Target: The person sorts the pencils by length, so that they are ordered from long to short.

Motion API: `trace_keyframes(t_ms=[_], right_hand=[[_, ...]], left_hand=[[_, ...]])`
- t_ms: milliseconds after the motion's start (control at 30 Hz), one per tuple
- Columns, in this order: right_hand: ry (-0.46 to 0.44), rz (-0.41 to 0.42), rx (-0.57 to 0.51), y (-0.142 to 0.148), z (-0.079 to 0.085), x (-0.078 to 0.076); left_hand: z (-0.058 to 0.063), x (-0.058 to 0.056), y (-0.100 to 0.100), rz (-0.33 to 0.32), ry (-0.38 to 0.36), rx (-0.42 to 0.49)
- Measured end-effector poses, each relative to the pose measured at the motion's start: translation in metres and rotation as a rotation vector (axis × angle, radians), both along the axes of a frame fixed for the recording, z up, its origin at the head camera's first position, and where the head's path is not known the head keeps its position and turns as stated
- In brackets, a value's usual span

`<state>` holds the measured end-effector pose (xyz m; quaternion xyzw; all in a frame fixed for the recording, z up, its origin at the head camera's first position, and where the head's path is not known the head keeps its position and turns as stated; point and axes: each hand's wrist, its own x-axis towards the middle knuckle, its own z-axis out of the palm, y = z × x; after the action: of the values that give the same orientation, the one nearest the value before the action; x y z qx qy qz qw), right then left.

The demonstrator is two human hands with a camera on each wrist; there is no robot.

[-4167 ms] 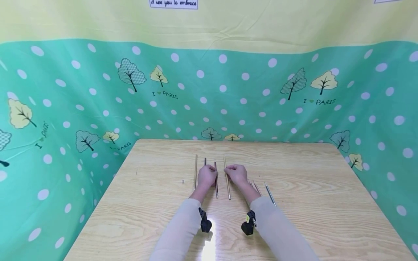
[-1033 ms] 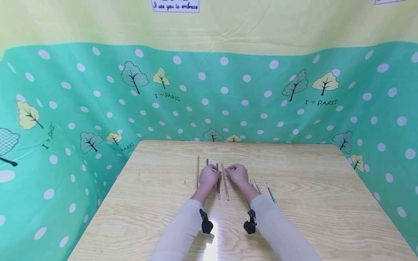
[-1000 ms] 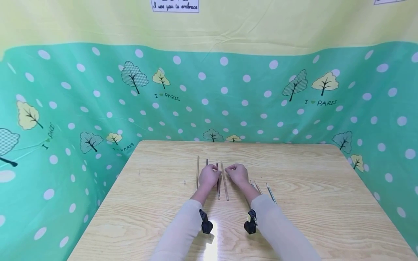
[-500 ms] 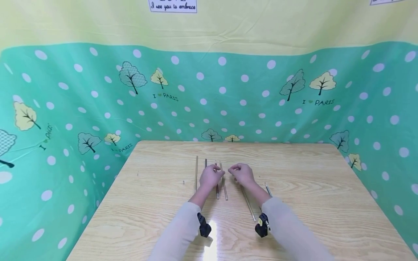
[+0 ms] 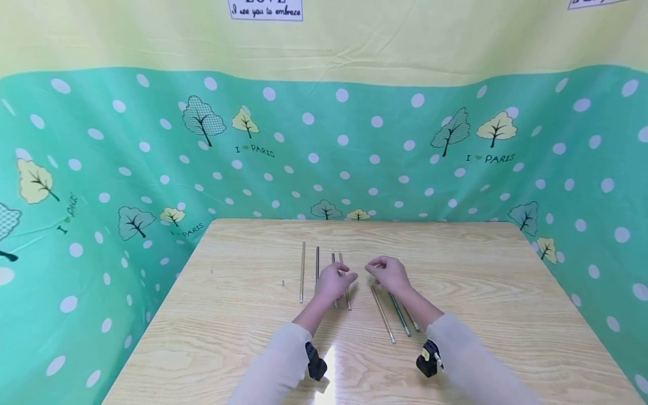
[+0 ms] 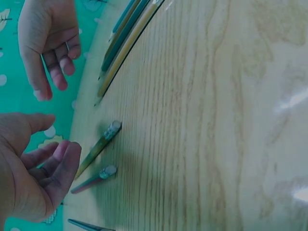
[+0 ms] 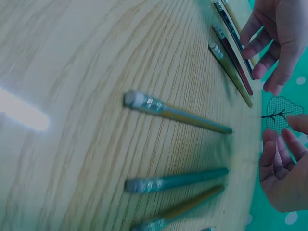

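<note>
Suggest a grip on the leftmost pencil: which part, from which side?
The leftmost pencil is probably best pinched across mid-shaft, left hand coming from above: it is long and thin, lies flat on the table, and the gap to the black pencil should leave finger room.

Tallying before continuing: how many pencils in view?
8. By the left hand: yellow pencil, black pencil, red pencil, second yellow pencil. By the right hand: third yellow pencil, green pencil, fourth yellow pencil, blue pencil. Others may be hidden.
</note>
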<state>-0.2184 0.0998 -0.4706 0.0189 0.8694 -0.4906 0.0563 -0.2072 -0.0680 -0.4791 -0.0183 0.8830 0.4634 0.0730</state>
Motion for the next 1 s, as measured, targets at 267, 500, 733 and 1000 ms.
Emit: trace_keyframes(t_ms=[267,500,733,1000], right_hand=[[-0.015,-0.023,0.002,0.019,0.002,0.008],[-0.009,-0.008,0.007,0.034,0.001,0.015],[-0.012,-0.009,0.018,0.052,-0.007,0.020],[-0.013,-0.024,0.021,0.065,-0.013,0.023]], left_hand=[[-0.001,0.009,0.009,-0.040,-0.036,0.038],[-0.009,0.011,0.015,-0.054,-0.065,0.056],[-0.006,0.019,0.021,-0.071,-0.070,0.073],[-0.005,0.023,0.028,-0.083,-0.077,0.047]])
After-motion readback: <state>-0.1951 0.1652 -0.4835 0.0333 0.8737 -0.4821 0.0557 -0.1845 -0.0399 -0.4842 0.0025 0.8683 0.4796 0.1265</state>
